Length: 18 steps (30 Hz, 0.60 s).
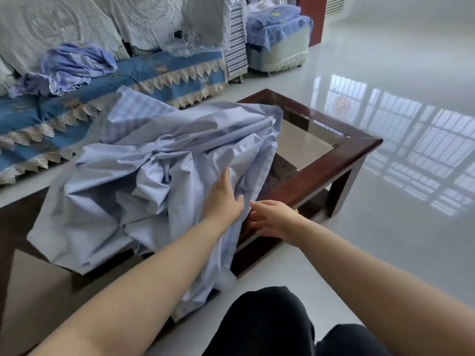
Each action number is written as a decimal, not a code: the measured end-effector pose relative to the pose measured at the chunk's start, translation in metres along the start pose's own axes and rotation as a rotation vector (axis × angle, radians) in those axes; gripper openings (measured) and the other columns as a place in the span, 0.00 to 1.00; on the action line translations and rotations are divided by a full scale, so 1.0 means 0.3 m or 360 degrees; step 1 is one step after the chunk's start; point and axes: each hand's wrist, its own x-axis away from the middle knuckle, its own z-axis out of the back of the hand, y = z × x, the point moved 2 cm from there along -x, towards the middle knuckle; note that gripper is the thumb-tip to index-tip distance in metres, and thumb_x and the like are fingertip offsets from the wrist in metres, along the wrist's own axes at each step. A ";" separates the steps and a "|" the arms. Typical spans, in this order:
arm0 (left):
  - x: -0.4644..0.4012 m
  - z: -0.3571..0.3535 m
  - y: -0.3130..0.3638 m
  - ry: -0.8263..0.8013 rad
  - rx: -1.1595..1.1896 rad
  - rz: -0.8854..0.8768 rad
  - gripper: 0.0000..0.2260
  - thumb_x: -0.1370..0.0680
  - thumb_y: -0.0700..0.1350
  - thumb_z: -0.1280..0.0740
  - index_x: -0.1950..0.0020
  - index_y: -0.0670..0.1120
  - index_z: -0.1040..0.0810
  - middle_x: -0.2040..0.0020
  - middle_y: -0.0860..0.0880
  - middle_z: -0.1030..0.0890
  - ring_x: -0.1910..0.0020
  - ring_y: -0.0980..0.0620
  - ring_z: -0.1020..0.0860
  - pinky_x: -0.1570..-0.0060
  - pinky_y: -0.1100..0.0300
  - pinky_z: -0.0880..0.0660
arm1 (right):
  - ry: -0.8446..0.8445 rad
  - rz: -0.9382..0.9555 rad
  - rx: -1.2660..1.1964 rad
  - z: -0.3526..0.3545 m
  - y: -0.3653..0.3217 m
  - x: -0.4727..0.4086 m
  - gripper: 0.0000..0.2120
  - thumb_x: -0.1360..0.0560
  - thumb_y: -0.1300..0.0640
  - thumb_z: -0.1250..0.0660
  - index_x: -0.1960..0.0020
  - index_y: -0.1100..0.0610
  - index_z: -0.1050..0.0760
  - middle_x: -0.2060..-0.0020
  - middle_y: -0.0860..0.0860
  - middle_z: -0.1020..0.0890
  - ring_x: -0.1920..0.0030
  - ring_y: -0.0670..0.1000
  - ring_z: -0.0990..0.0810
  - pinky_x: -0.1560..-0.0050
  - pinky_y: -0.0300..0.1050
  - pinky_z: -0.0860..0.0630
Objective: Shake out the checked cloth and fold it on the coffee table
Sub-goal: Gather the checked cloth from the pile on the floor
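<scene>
Cloth (144, 181) bunched in heap on worktop (334, 160), edge hanging off near side. Left hand (222, 199) flat on cloth, fingers straight, together. Right hand (270, 218) beside cloth edge, fingers loosely spread, holding nothing

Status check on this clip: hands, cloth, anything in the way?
Left hand flat on checked cloth, fingers straight. Right hand open at its hanging edge. Cloth crumpled, unfolded, on coffee table. Nothing in the way.
</scene>
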 end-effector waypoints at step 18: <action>0.216 0.456 -0.608 0.0888 0.0032 0.0076 0.40 0.28 0.49 0.28 0.23 0.49 0.47 0.22 0.40 0.53 0.23 0.40 0.52 0.31 0.35 0.46 | 0.0670 -0.0014 -0.0233 -0.562 -0.008 0.070 0.10 0.25 0.61 0.36 0.44 0.61 0.27 0.61 0.55 0.25 0.60 0.54 0.25 0.57 0.45 0.27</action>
